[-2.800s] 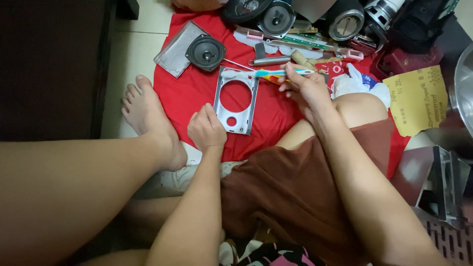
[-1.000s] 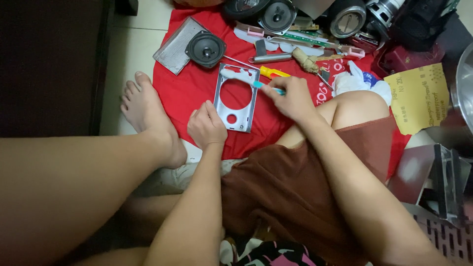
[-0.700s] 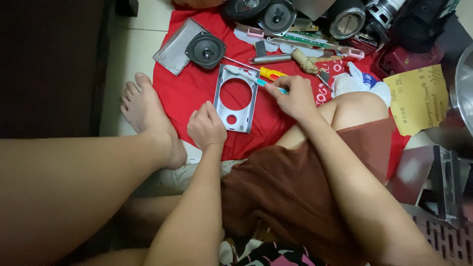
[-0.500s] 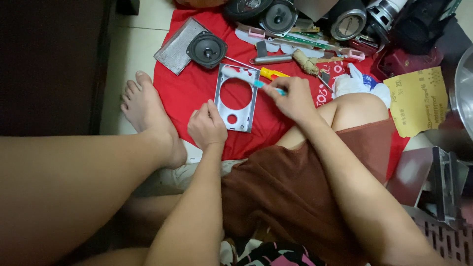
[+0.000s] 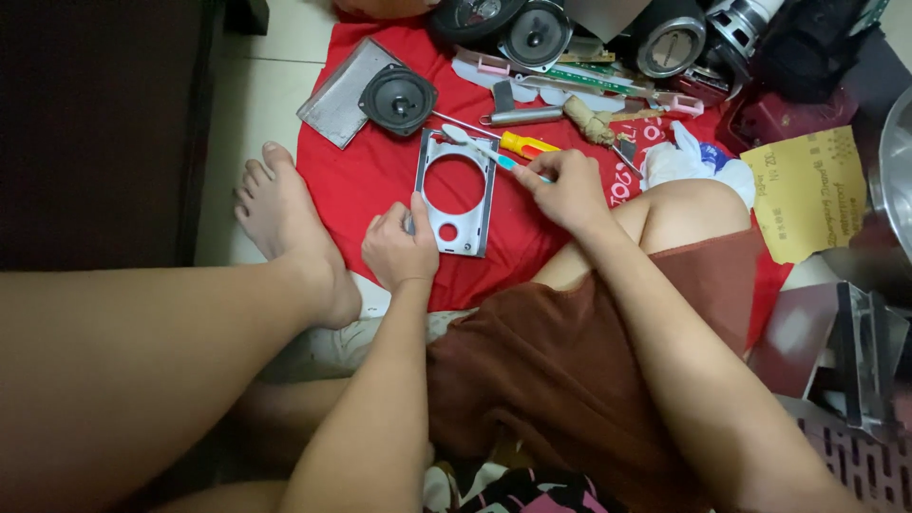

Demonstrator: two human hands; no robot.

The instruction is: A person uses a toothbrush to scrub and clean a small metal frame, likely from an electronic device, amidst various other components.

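Observation:
A grey metal speaker plate with a large round hole lies on the red cloth. My left hand grips the plate's lower left corner. My right hand holds a toothbrush with a teal and white handle, and its head rests on the plate's top edge. A yellow-handled screwdriver lies just beyond the brush.
A black speaker on a grey plate sits at the far left of the cloth. More speakers, tools and parts crowd the far edge. Yellow sandpaper lies at right. My bare foot rests left of the plate.
My right hand picked up the toothbrush from the tool pile and brought it to the plate's top edge. The left hand kept its hold on the plate.

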